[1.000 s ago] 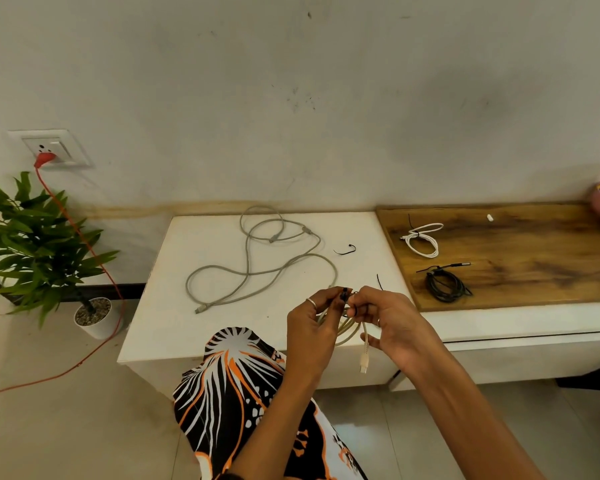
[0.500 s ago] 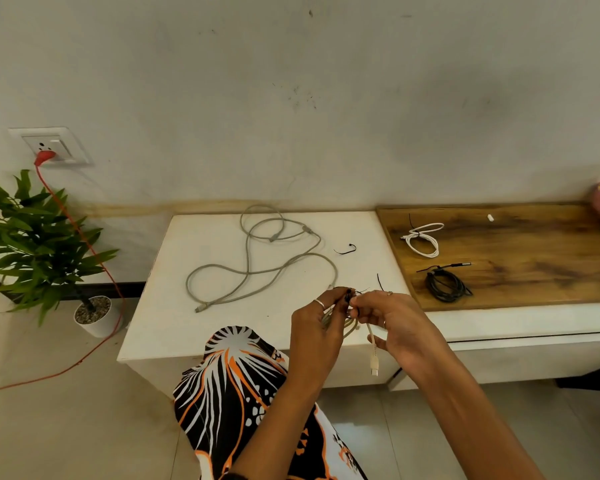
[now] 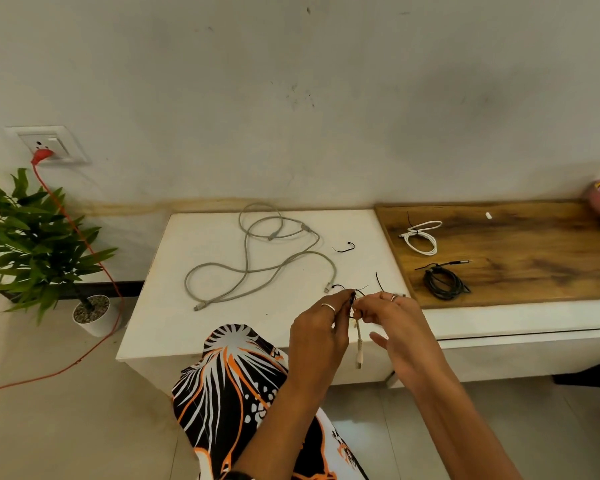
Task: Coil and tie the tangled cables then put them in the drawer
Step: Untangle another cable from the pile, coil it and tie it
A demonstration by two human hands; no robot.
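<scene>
Cables [image 3: 260, 258]: four; black ties [image 3: 343, 248]: two loose.

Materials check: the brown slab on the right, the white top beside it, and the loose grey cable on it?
Brown slab: looks like wood, matt, with dark grain streaks. White top: smooth painted board or laminate, cannot tell which; faint sheen, no grain. Loose grey cable: flexible plastic or rubber jacket, matt, lying in soft loops.

Soft, even daylight fills the scene, a broad dim shadow darkens the wall [image 3: 499, 109] toward 2 o'clock, wide-angle bending curves the edges, and focus stays fairly sharp throughout.
</scene>
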